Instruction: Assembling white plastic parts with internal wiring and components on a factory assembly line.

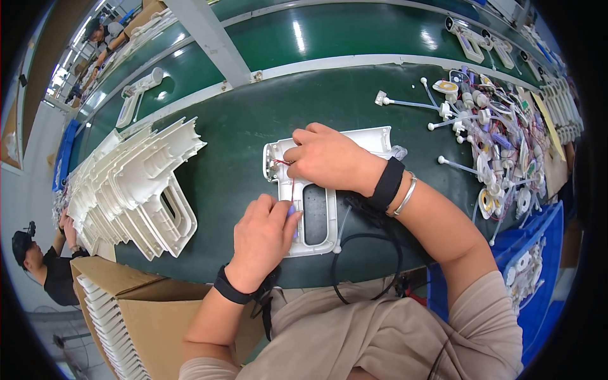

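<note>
A white plastic housing half with a looped handle lies on the green work surface in front of me, its inside facing up. My left hand is closed at the handle's left side, thumb and fingers on a purple cylindrical part set in it. Above, my right hand reaches over the wide end, fingers bent and pressed together by the red wires; what is under its fingertips is hidden. A clear thin tube with a white end hangs beside the handle.
Nested white housing halves are stacked at left, above a cardboard box. At right lies a heap of wired parts and tubes, with a blue bin below. A green conveyor runs behind. Two people work at far left.
</note>
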